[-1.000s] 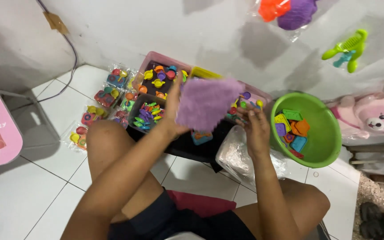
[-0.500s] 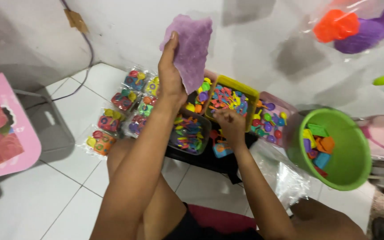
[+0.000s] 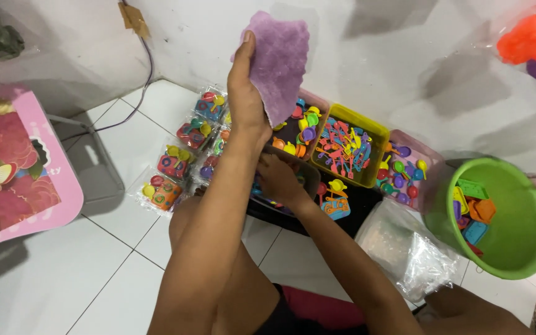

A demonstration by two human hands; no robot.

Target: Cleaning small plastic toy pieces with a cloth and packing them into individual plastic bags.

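White tiled floor, bins against the wall. Left hand is closed on the purple sheet, raised above the bins. Right hand reaches into the grey bin; its grip is hidden. Best keep the sheet clear of the toys while picking.

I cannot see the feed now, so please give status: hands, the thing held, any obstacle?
Left hand raised, gripping purple sheet. Right hand down in dark tray of small toys. Left forearm crosses over it.
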